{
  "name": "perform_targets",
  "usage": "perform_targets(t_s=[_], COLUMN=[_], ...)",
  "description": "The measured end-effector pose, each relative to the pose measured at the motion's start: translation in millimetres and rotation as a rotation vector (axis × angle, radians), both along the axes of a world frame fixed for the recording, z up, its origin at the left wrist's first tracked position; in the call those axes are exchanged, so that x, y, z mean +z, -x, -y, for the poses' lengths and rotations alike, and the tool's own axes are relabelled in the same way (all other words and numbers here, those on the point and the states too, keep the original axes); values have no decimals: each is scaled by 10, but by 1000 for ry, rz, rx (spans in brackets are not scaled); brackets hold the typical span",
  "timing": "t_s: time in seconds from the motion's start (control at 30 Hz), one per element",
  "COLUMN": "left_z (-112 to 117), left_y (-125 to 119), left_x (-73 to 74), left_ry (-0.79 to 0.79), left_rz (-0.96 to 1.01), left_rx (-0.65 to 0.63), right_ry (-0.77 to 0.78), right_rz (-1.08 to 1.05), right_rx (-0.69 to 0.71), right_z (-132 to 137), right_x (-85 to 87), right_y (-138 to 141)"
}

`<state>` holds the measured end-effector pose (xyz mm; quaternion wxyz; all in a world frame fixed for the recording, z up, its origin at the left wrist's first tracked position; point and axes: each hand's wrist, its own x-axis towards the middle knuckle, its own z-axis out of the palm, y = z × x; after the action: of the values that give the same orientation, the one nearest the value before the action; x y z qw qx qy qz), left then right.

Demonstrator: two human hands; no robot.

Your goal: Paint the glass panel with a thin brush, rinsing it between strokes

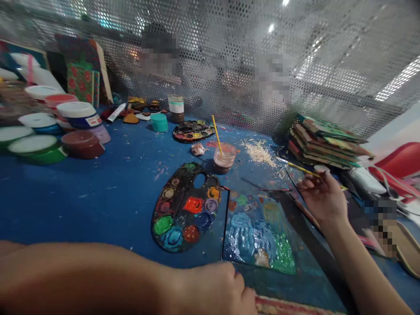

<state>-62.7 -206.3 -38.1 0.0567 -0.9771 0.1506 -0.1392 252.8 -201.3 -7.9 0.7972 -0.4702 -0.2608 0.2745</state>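
My right hand (323, 194) is raised at the right, its fingers pinching a thin yellow-handled paintbrush (303, 168) that points left. Curled at the table's front edge, my left hand (218, 288) is closed beside the lower edge of a small painting (252, 227); whatever its fingers hold is hidden. Wet blue and green paint covers much of the painting, with a pale brown patch low down. To its left lies a black oval palette (179, 201) with wells of red, green, blue, brown and orange paint.
A cup of murky water (225, 159) holds a yellow stick. Behind stand a second palette (192, 131), a teal pot (159, 122) and a jar (176, 109). Paint tubs (82, 144) crowd the left. Stacked boards (324, 142) and wood shavings (259, 152) lie at right.
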Motion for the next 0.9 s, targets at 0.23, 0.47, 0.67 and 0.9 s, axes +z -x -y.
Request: perform_targets(t_s=[0.23,0.47,0.67,0.9], left_z=[41,76,103,43], left_y=[5,-43,16,5], left_x=[-86,-53,-125,-44], left_ry=[86,149,127,88], left_rz=[-30,-35,43,-23], left_rx=[25,35,80,35], right_ry=[247,285,213,-81], right_rz=[627,1113,1005,767], right_rx=[453,672,540,43], right_z=[70,-130,-84,275], right_x=[301,475,465,502], right_y=[1011,1581,1438,909])
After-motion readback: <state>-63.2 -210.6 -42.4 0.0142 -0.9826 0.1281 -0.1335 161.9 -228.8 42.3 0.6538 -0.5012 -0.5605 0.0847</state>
